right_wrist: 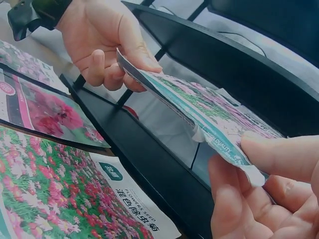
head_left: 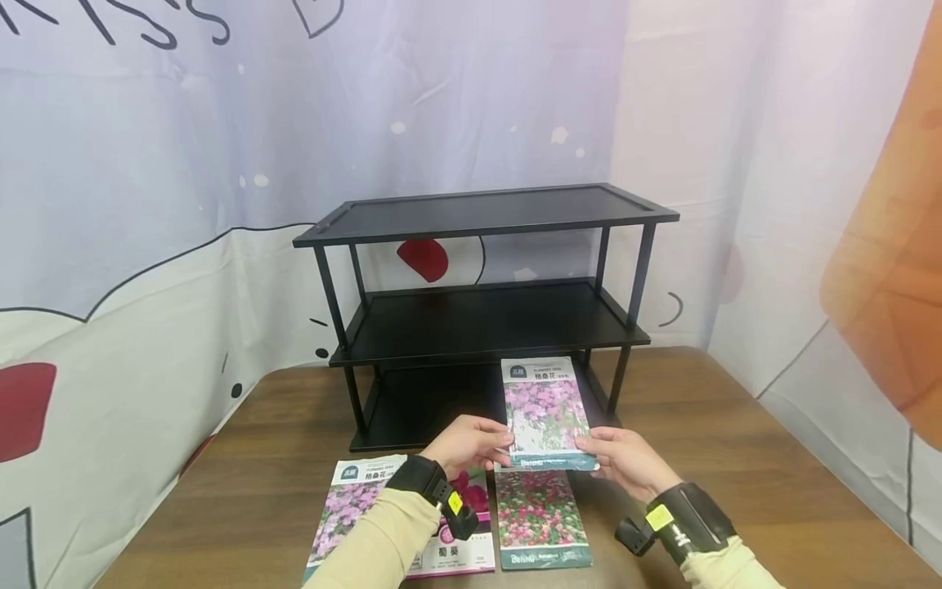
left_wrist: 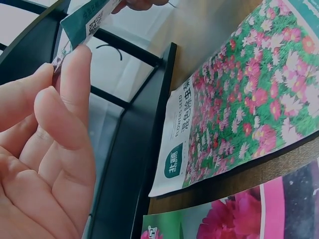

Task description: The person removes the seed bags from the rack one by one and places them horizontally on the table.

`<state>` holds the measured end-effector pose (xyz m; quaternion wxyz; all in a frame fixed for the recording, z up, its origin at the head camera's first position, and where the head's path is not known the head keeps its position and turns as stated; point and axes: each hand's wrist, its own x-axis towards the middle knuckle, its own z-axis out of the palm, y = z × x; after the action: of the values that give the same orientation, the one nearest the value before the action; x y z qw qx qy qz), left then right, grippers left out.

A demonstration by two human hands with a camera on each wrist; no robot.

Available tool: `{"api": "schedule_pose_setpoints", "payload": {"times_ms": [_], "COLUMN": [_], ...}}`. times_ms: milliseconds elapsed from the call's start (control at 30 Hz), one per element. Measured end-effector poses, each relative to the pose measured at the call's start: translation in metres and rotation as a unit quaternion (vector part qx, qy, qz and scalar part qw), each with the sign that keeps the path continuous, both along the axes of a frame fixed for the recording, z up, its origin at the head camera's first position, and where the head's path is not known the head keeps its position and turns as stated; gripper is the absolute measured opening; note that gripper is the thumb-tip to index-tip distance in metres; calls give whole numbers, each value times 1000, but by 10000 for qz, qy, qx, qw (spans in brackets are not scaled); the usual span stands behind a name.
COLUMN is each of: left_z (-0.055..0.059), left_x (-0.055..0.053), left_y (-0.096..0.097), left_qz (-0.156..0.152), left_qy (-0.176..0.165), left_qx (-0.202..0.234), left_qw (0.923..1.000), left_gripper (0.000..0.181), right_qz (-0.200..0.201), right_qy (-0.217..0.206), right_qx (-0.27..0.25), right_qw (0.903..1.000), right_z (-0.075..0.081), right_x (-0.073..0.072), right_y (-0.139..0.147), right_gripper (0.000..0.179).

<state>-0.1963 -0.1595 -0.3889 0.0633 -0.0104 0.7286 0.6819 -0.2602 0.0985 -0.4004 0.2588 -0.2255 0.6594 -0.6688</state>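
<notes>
A flower seed packet (head_left: pixel 546 409) with pink blossoms and a teal bottom band is held up in front of the black rack's lower level. My left hand (head_left: pixel 468 443) pinches its left edge between thumb and fingers. At its lower right corner my right hand (head_left: pixel 631 460) grips it, thumb on the front and fingers behind, as the right wrist view shows. Just below, a second seed packet (head_left: pixel 541 515) with red and pink daisies lies on the table. To its left are a magenta-flowered packet (head_left: pixel 471 550) and another pink-flowered packet (head_left: pixel 349 507), both partly covered by my left arm.
A black three-tier rack (head_left: pixel 486 327) stands on the wooden table (head_left: pixel 736 458) just beyond my hands. Its thin posts rise at the corners. A printed curtain (head_left: pixel 147 204) hangs behind the table and along its sides.
</notes>
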Motion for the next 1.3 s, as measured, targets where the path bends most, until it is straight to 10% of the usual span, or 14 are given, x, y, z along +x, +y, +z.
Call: {"api": "schedule_pose_setpoints", "payload": {"times_ms": [1300], "left_z": [5], "left_x": [19], "left_y": [20], "left_qz": [-412], "left_qy": [55], "left_qx": [-319], "left_qw": [9986], "left_gripper": [17], "right_qz": [7], "right_qy": [270], "right_qx": [131], "right_qw": [9995], "right_z": [-6], "right_x": [19], "right_y": [27], "right_gripper": [20]}}
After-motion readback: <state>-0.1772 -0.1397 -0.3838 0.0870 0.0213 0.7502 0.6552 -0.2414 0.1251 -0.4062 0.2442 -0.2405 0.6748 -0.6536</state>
